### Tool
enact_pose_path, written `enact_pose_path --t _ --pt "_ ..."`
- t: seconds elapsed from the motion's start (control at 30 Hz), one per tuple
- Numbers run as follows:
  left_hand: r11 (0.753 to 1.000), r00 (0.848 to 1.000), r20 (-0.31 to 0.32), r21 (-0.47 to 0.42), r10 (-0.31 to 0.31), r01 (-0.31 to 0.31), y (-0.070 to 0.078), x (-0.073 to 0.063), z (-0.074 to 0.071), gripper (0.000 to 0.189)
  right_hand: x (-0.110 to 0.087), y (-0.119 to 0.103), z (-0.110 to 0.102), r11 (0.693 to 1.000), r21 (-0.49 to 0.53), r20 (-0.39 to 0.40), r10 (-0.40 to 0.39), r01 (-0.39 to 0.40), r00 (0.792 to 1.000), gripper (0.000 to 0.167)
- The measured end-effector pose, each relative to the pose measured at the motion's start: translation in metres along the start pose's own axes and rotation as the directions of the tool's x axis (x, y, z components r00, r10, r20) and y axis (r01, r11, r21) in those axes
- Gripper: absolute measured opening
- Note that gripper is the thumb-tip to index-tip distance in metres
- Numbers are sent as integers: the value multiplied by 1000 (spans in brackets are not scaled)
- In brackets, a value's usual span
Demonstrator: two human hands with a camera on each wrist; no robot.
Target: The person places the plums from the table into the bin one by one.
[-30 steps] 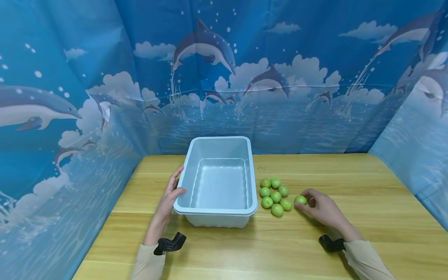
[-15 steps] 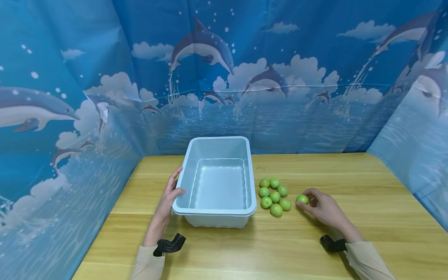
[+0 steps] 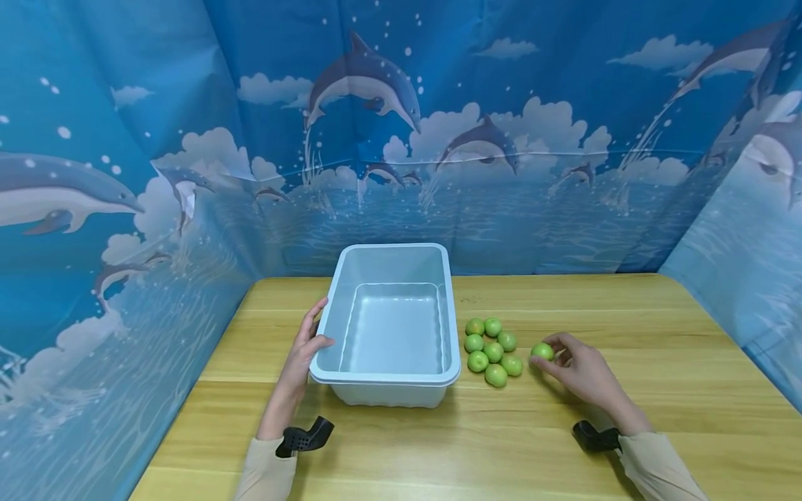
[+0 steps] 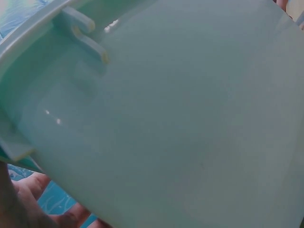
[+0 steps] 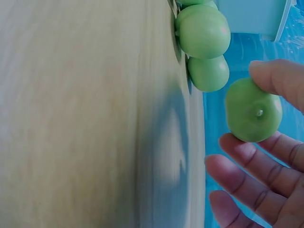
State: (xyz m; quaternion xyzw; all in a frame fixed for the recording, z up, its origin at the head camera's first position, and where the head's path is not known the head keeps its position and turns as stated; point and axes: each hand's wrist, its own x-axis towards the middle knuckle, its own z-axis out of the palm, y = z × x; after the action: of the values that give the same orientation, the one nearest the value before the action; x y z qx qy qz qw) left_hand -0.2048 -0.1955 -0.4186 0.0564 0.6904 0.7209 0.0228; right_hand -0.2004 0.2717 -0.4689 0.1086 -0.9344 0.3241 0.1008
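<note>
A pale blue-grey plastic basin stands on the table, its inside bare. My left hand grips its left rim, thumb over the edge and fingers along the outer wall; in the left wrist view the basin's outer wall fills most of the picture. Right of the basin, my right hand pinches a small round green fruit between thumb and fingers. The right wrist view shows the fruit's short stem end and space between it and the table surface. Several like green fruits lie clustered between basin and right hand.
The wooden table reaches back to a blue curtain printed with dolphins, which also hangs at both sides. Each wrist wears a black camera mount. The fruit cluster sits close beside the basin's right wall.
My right hand has shifted the pinched green fruit slightly up and to the right, a little farther from the cluster. My left hand and the basin stay in place.
</note>
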Motion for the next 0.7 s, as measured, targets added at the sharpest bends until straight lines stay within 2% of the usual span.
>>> enact_pose_path --t 0.47,0.7 --pt "1000 1000 -8 11 5 -5 0 0 1 69 2 -4 0 999 37 -95 -22 26 995 38" --pt "1000 1000 -4 -2 6 -6 -1 0 1 69 3 -11 -2 998 48 -115 -21 26 993 37"
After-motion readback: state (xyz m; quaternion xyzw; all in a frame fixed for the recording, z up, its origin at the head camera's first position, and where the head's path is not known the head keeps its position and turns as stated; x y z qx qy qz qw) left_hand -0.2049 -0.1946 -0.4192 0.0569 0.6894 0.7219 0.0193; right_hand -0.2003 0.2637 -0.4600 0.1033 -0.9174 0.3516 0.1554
